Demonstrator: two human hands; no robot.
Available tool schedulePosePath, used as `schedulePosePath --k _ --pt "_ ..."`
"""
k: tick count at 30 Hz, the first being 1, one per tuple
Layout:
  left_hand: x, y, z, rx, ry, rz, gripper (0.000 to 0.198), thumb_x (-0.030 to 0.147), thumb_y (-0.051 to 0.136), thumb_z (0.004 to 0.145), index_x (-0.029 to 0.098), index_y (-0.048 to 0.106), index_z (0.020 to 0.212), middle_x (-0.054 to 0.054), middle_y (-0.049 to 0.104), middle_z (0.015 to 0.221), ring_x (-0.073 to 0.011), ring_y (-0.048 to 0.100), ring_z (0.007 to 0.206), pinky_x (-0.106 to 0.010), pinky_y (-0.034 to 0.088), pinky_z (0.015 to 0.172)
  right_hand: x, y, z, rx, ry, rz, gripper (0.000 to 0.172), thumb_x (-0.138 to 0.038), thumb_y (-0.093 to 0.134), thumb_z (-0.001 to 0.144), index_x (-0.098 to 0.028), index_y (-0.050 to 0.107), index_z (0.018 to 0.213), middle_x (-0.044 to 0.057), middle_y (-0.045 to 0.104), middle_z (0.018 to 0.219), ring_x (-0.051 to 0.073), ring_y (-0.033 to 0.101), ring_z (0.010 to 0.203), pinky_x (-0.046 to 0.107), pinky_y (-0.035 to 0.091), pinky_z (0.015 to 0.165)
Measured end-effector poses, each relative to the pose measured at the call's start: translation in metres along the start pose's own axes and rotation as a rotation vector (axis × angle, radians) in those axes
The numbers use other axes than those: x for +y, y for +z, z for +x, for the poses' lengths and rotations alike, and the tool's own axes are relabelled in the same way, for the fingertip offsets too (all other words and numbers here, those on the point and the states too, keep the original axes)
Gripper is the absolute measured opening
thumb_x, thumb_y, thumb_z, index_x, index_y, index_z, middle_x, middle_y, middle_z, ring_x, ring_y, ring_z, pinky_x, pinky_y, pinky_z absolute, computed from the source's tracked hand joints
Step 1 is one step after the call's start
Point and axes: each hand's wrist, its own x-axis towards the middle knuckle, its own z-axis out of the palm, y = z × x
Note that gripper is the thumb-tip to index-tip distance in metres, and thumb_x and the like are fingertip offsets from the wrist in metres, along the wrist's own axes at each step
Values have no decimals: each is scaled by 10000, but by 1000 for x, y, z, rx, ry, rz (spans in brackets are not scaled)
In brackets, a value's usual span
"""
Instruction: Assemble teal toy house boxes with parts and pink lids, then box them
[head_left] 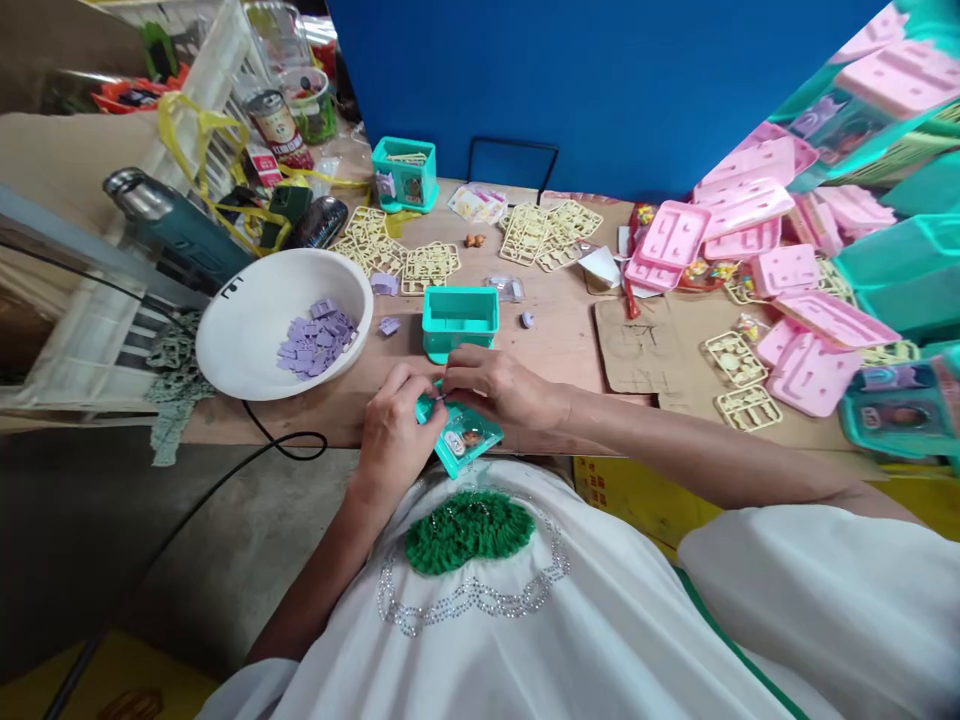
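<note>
- Left of frame: white bowl [244, 345] on the bench [559, 345], purple pieces [316, 342] heaped in its right half.
- Left of centre, low: left hand [397, 425] grasping the teal panel [450, 455] by its left edge, thumb over the front.
- Just above that hand: a loose purple piece [389, 326], lying between bowl and box.
- Centre: teal box [460, 342], upright, open at the top, just beyond both hands.
- Centre, below the box: the panel, tilted in front of the white shirt [570, 610], clear window and small brown figure on its lower part.
- Step in hand, by my reading: fine fitting work at the panel's upper end. Next move seems to call for a steady left hold and careful lining-up, then light, even pressure; a slip could drop a small part.
- Right of centre: right hand [499, 385], fingertips bunched over the panel's upper end. Cannot tell what, if anything, they pinch.
- Far right: pink trays [814, 375] in a loose pile, well apart from the hands.
</note>
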Motion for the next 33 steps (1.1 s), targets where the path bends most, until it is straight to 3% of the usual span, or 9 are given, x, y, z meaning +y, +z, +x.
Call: schedulePosePath --k 6,12,15,19,23,27,33 --pt "5 1 0 -14 -23 1 195 39 627 840 217 562 796 -12 580 872 -180 613 793 -303 481 720 -1 0 4 -68 -11 -12 238 -129 448 1074 -166 636 933 47 611 841 196 500 826 346 390 818" --pt "4 2 2 -31 -27 -8 207 25 612 825 210 546 760 -9 534 852 -178 581 765 -308 458 700 2 3 1 -56 -55 -56 282 -124 396 1078 -168 625 920 59 605 844 207 448 831 347 372 785" --pt "2 2 2 -28 -19 -8 199 27 623 823 206 564 759 -10 548 849 -183 602 776 -307 463 703 4 -1 1 -85 -59 -72 277 -166 402 1098 -158 636 949 69 622 871 203 484 835 342 398 785" --pt "3 -1 4 -52 -20 75 190 33 662 801 206 593 764 -22 596 868 -196 636 795 -306 472 692 -6 -15 6 -220 -29 -166 193 -228 467 1089 -139 637 1065 97 642 952 212 546 849 332 442 751" --pt "5 -7 5 -130 14 169 161 56 670 824 207 618 801 -43 645 916 -215 665 824 -314 493 688 -17 -26 16 -366 -128 -337 119 -194 548 1021 -145 628 1096 91 642 936 247 568 874 405 487 869" --pt "4 -9 6 -188 68 182 158 43 640 851 200 641 870 -59 679 939 -232 689 845 -330 524 706 -11 -23 28 -468 -205 -428 69 -184 605 982 -168 639 1040 85 667 967 254 615 904 424 488 952" --pt "2 0 -4 -49 38 69 138 72 641 888 202 613 848 -76 661 1051 -216 691 907 -331 554 789 -3 -25 34 -506 -218 -337 191 -56 612 886 -190 648 1018 67 701 982 241 648 879 407 465 947"
